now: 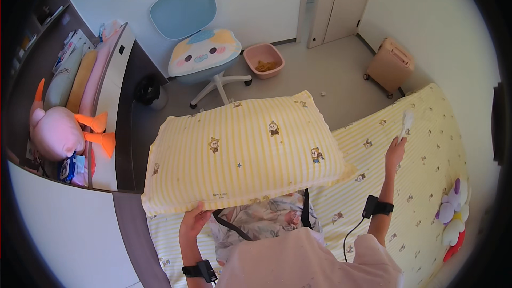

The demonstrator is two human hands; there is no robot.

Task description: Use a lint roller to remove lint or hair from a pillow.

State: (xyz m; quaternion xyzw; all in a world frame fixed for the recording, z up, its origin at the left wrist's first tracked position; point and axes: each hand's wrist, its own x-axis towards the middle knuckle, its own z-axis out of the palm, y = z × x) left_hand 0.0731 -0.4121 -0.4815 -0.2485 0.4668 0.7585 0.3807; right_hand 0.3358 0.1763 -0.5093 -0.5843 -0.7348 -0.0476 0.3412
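Observation:
A yellow-and-white striped pillow (240, 154) with small cartoon figures lies across the middle of the view, in front of me. My left hand (193, 221) grips its near edge, thumb on top and the other fingers hidden beneath. Out to the right, my right hand (395, 152) is closed round the handle of a white brush (407, 121), its head pointing away from me above the bed. Bristles are too small to make out. Matching striped bedding (384, 181) covers the bed under both hands.
Plush toys (453, 210) sit at the bed's right edge. Beyond the bed are a swivel chair (208, 56), a pink basin (264, 60), a dark bin (149, 92) and a suitcase (391, 66). Shelving at left holds a pink plush bird (58, 133).

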